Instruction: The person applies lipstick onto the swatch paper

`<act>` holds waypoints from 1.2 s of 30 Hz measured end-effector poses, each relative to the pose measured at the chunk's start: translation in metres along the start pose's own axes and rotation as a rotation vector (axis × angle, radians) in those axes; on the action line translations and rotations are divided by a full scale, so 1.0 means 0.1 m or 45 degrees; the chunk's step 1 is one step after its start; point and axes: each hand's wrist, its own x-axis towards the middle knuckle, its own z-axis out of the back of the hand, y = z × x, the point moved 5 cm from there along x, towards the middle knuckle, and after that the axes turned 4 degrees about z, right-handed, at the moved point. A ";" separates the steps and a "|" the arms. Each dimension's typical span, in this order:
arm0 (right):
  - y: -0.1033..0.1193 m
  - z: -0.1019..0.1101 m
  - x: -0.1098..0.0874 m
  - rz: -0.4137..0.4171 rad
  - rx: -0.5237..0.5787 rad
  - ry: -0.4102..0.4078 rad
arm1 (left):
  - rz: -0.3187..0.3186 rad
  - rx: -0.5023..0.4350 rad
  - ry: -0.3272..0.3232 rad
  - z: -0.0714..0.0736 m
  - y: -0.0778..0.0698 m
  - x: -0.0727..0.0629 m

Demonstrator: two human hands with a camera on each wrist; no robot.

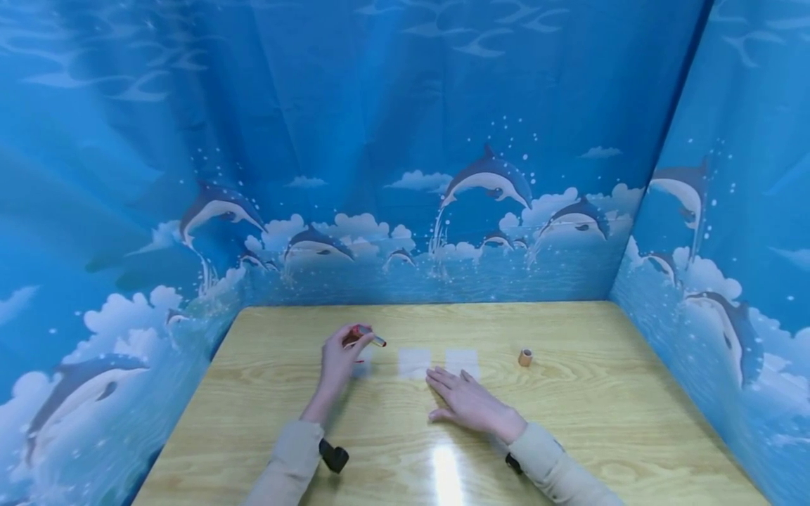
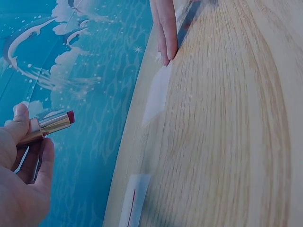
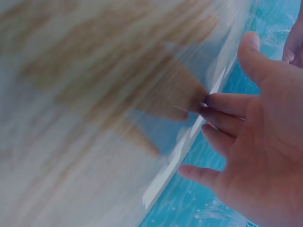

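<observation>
My left hand (image 1: pixel 342 355) holds a lipstick (image 2: pixel 54 124) with a gold tube between thumb and fingers, its red tip bare and pointing right, above the table. Below that hand lies a white paper slip (image 2: pixel 139 196) with a thin red line (image 2: pixel 132 208) drawn along it. A second slip, the middle one (image 1: pixel 413 360), and a third, the right one (image 1: pixel 465 358), lie beside it in a row; both look unmarked where visible. With fingers stretched out, my right hand (image 1: pixel 471 404) has its fingertips at the near edges of these two slips, palm down.
A small copper-coloured cylinder (image 1: pixel 525 358) with a hollow top stands on the wood-grain table (image 1: pixel 601 422), right of the slips. Blue curtains (image 1: pixel 354 140) printed with dolphins hang behind the table and along both sides.
</observation>
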 end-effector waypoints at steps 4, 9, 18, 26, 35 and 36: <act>0.00 0.00 0.01 -0.003 0.001 0.003 | -0.038 0.032 0.032 -0.10 -0.02 0.01; -0.01 -0.01 0.01 0.000 -0.006 0.005 | -0.067 0.040 0.083 -0.24 -0.05 0.02; 0.00 0.01 0.01 -0.003 0.019 0.011 | -0.102 0.088 0.133 -0.45 -0.07 0.05; 0.01 0.02 0.01 -0.010 0.009 0.015 | -0.100 0.126 0.167 -0.64 -0.05 0.11; 0.00 0.02 0.02 -0.001 0.001 0.007 | -0.128 0.130 0.233 -0.80 -0.01 0.09; 0.00 0.01 0.01 -0.001 0.001 0.004 | -0.113 0.132 0.238 -0.81 0.01 0.09</act>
